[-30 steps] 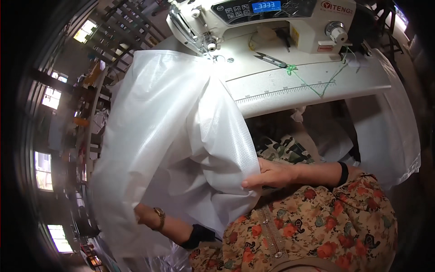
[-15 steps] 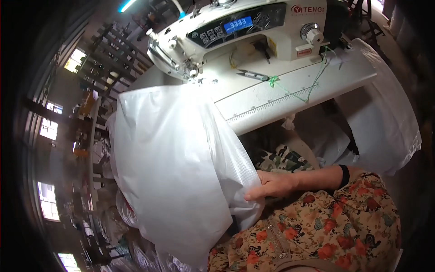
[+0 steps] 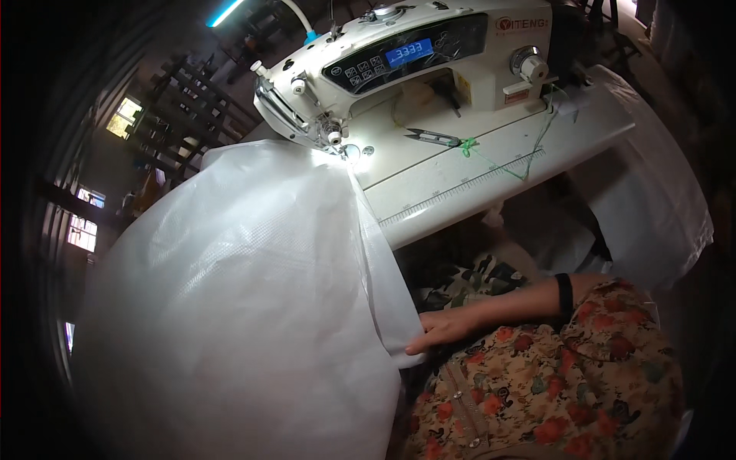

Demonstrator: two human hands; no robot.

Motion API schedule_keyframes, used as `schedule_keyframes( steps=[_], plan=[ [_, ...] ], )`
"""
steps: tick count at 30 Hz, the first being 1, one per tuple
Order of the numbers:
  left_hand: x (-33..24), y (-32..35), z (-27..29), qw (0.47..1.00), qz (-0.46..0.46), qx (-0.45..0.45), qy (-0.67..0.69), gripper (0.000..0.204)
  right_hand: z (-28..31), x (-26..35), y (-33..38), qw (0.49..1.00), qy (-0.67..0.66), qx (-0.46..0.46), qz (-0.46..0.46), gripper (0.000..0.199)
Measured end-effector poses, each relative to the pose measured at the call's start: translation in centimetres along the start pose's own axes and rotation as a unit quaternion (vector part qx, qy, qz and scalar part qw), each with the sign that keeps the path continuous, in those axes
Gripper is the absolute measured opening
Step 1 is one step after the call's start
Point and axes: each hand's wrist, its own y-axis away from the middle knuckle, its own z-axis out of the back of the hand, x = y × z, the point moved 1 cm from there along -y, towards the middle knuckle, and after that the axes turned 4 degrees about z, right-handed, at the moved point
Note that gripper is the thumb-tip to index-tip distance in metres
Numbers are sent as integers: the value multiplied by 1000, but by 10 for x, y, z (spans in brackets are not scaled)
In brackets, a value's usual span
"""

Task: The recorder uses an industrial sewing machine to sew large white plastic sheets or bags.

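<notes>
A large white woven-plastic sheet (image 3: 253, 291) spreads from the sewing machine's needle area down over the left half of the view. Its right edge runs in a folded strip from the lit presser foot (image 3: 343, 153) towards me. My right hand (image 3: 441, 330) is closed on that edge near its lower end, thumb on top, the other fingers partly hidden by the sheet. My left hand does not show; the raised sheet covers that side. The white sewing machine (image 3: 521, 31) stands at the far side with its blue display lit.
Thread snips (image 3: 433, 138) tied with green thread lie on the machine bed (image 3: 460, 172), beside its printed ruler. More white sheeting (image 3: 644, 184) hangs over the bed's right end. A lamp (image 3: 225, 11) glows above left. Dark racks (image 3: 180, 107) and windows stand farther back left.
The sheet has swung up and out to the left, now hiding much of the background there. My right hand has shifted slightly left and nearer me, still gripping the edge.
</notes>
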Motion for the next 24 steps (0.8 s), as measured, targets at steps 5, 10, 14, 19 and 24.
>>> schedule_keyframes(
  steps=[5, 10, 14, 19, 24],
  plan=[
    [2, 13, 46, 1000, -4, 9, -4, 20, 22, -56, -39, 991, 105, -76, -41, 61],
    [-12, 33, 96, 999, -34, 26, -1, 19, 20, -19, -24, 964, 153, -157, -148, 49],
    [-41, 49, 106, 991, -101, 87, -9, 19, -15, 39, 10, 999, -7, -16, 51, 41],
    [-104, 72, 74, 949, -232, 207, -43, 19, 23, 33, 43, 971, 172, -84, -143, 39],
    [-155, 88, 77, 923, -261, 281, 44, 19, 37, 57, 44, 724, 647, -160, -176, 39]
  ],
)
